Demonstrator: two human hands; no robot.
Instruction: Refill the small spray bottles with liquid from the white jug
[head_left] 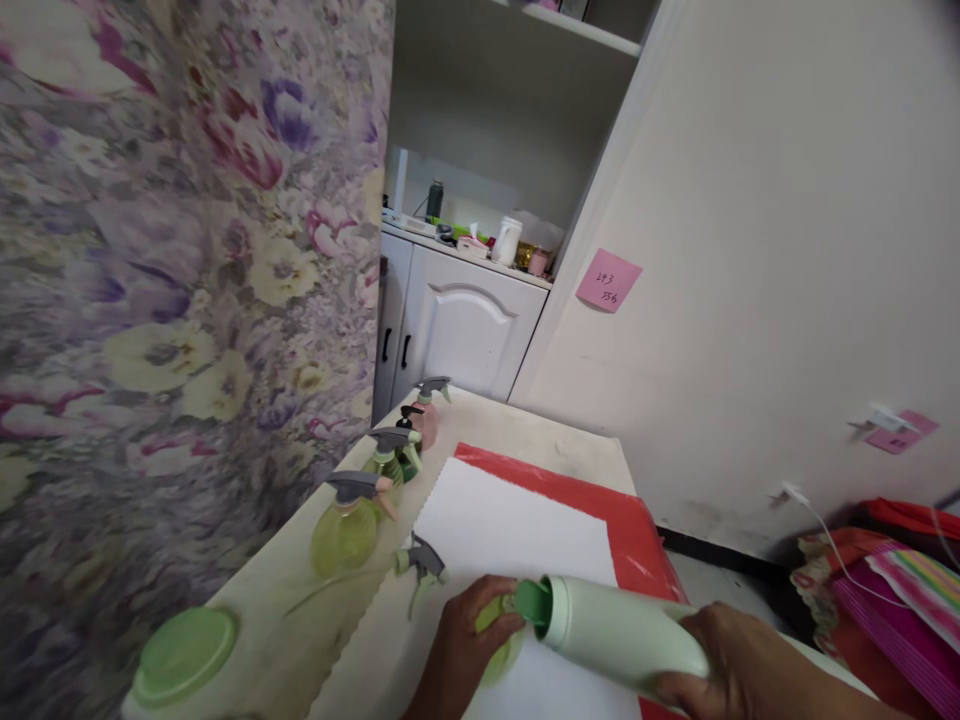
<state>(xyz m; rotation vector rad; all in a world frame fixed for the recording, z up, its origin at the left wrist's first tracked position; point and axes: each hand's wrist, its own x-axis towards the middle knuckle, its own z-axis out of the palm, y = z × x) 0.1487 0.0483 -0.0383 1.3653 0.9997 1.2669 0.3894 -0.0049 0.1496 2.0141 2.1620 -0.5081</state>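
Note:
My left hand [474,640] is closed around a small see-through yellow bottle [504,655] with its spray top off. In my right hand [731,655] is a pale green bottle [619,625], tilted almost level with its mouth toward the yellow one. A darker green piece [532,603], perhaps a spout or funnel, bridges the two mouths; whether liquid flows cannot be made out. Just left of my left hand lies a loose grey-and-green spray head [422,565] with its thin tube. Both bottles are above a white sheet [517,520].
Along the table's left side stand a yellow spray bottle [345,535], a green one [388,460] and a pink one [426,415], plus a dark pump bottle. A green-lidded container [186,655] is at lower left. Red plastic [645,540] lies under the sheet. Walls flank the table.

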